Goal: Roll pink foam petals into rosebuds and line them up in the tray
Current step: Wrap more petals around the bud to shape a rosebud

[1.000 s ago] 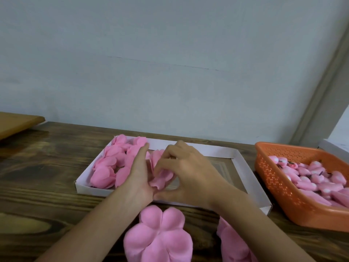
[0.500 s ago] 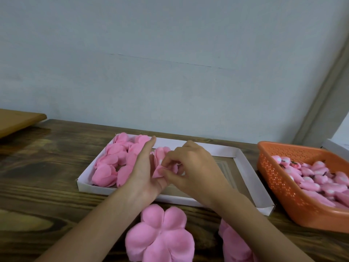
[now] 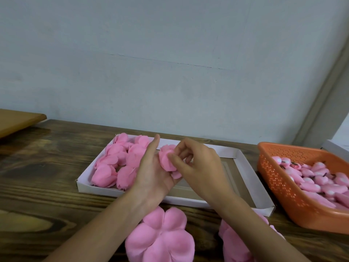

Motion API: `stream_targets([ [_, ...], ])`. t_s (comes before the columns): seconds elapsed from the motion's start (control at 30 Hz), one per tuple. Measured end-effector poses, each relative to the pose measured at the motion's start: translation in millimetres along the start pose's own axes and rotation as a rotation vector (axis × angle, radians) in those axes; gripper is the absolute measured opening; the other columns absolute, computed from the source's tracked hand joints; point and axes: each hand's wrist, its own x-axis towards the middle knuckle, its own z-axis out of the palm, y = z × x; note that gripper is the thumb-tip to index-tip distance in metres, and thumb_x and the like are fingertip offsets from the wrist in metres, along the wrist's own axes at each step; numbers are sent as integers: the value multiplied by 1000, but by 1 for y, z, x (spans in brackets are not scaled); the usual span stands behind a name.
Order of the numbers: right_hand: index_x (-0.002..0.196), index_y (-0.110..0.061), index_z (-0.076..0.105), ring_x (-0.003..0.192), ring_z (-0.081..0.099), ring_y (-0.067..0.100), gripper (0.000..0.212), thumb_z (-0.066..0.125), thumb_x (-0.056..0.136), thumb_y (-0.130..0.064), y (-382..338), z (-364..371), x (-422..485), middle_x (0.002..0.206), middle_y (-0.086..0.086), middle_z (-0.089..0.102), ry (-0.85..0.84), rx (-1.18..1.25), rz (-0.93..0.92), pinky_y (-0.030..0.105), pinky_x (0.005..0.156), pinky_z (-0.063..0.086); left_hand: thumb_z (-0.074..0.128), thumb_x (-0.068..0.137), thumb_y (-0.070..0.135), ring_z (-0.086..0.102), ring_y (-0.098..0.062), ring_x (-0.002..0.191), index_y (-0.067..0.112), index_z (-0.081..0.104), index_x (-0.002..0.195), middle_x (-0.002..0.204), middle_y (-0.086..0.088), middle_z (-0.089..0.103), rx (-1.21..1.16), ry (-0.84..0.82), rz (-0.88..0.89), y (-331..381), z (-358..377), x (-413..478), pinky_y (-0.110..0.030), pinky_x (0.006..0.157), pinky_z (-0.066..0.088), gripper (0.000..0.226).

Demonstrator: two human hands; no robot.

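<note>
A half-rolled pink foam rosebud [image 3: 166, 157] is held above the white cardboard tray [image 3: 247, 178]. My left hand [image 3: 151, 171] stands edge-up beside it with fingers straight, the bud lying against its palm. My right hand [image 3: 196, 165] pinches the bud's petals with thumb and fingertips. Several finished rosebuds [image 3: 115, 163] fill the tray's left part. A flat pink petal flower [image 3: 160, 239] lies on the table in front of the tray, and a second petal piece [image 3: 234, 244] is partly hidden under my right forearm.
An orange perforated basket [image 3: 279, 182] at the right holds several pink buds with white tips. A lighter wooden board [image 3: 17, 120] juts in at the far left. The dark wooden table [image 3: 41, 182] meets a pale wall behind the tray.
Both hands have lifted the bud slightly off the tray floor. My right fingers have shifted round the petals, and the bud looks more tightly wrapped against my left palm.
</note>
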Motion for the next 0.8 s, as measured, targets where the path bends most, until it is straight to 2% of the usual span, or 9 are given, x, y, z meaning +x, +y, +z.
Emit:
stream_targets([
  [0.07, 77, -27, 60, 70, 61, 6, 19, 72, 90, -34, 0, 0, 1, 68, -12, 68, -8, 10, 0, 20, 64, 43, 56, 86, 58, 68, -18, 74, 4, 77, 95, 92, -12, 70, 54, -16, 13, -1, 1, 1, -25, 56, 48, 58],
  [0.17, 75, -26, 60, 69, 54, 9, 22, 76, 87, -34, -1, 1, 1, 64, -7, 59, -10, -6, -3, 19, 58, 33, 60, 84, 54, 59, -14, 73, 13, 75, 78, 81, -6, 63, 146, -26, 36, -1, 3, 0, -28, 66, 35, 44],
  [0.3, 71, -33, 56, 69, 53, 11, 23, 75, 84, -34, -2, 1, -1, 59, -8, 50, 68, -70, -24, 20, 55, 28, 71, 88, 33, 50, -14, 68, 7, 60, 96, 80, -5, 55, 189, -47, 72, -4, 4, -1, -26, 57, 35, 28],
  [0.37, 72, -37, 51, 72, 51, 11, 26, 74, 83, -32, -3, 0, -2, 62, -10, 48, 115, -149, -59, 21, 57, 27, 71, 85, 24, 49, -15, 66, 7, 59, 97, 79, -6, 55, 205, -43, 92, -4, 3, -2, -23, 51, 38, 24],
  [0.47, 82, -37, 57, 72, 52, 8, 22, 75, 80, -26, -6, 0, -3, 61, -11, 49, 117, -170, -63, 18, 57, 29, 77, 83, 23, 50, -15, 64, 9, 59, 84, 76, -7, 52, 247, 3, 101, -6, 2, -2, -24, 48, 43, 23],
  [0.6, 104, -36, 61, 65, 60, 4, 37, 85, 78, -26, -13, -20, 7, 75, -12, 65, -107, 83, 55, 19, 62, 47, 74, 81, 29, 56, -16, 58, 11, 58, 83, 74, -8, 57, 128, 104, 90, -6, 1, -1, -24, 47, 49, 25],
  [0.67, 95, -35, 64, 67, 62, 5, 32, 88, 75, -37, -14, -36, 13, 77, -12, 67, -154, 33, 78, 22, 65, 50, 76, 81, 29, 52, -15, 56, 11, 64, 75, 69, -8, 57, 71, 140, 104, -3, -1, -2, -22, 48, 50, 22],
  [0.7, 89, -33, 65, 67, 63, 5, 28, 87, 75, -45, -14, -43, 14, 77, -11, 68, -171, -61, 69, 17, 60, 47, 76, 81, 28, 50, -14, 54, 12, 64, 73, 66, -6, 56, 47, 161, 123, -2, -2, -1, -21, 47, 50, 22],
  [0.8, 73, -29, 67, 69, 62, -5, 35, 84, 72, -60, -17, -48, 9, 68, -15, 69, -228, -274, 41, 7, 61, 42, 76, 81, 32, 51, -17, 58, 11, 60, 82, 67, -5, 59, 27, 227, 177, -1, -6, 1, -23, 55, 46, 26],
])
